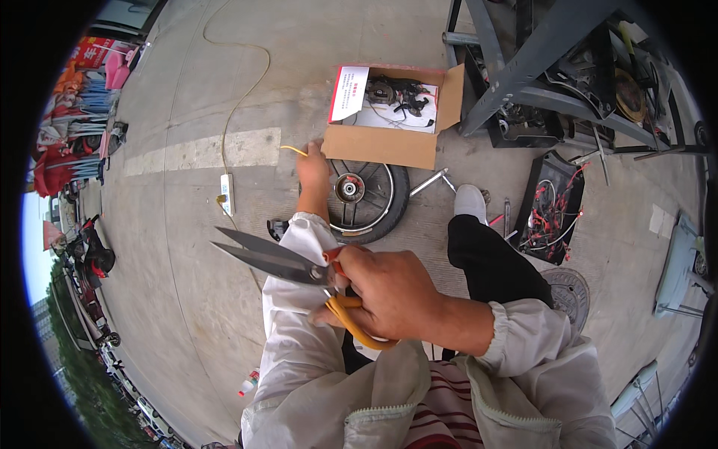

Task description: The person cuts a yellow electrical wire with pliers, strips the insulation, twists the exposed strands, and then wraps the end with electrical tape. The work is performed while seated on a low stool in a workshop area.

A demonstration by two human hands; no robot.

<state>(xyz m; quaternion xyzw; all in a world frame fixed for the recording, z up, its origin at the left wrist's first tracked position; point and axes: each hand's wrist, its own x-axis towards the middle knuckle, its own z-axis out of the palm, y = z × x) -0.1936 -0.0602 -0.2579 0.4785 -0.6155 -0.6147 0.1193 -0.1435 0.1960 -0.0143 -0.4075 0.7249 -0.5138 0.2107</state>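
Scissors had smooth dark metal blades, dull sheen; handles looked smooth plastic. Wheel had matt rubber tyre, shinier metal rim. Box was matt cardboard. Jacket was matt wrinkled cloth. Ground looked rough concrete.

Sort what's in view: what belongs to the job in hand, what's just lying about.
Seemingly in use:
- scissors, in the right hand
- thin yellow piece, in the left hand
- wheel and open carton, beside the left hand

Apparently lying about:
- power strip
- bottle
- black tray of wires
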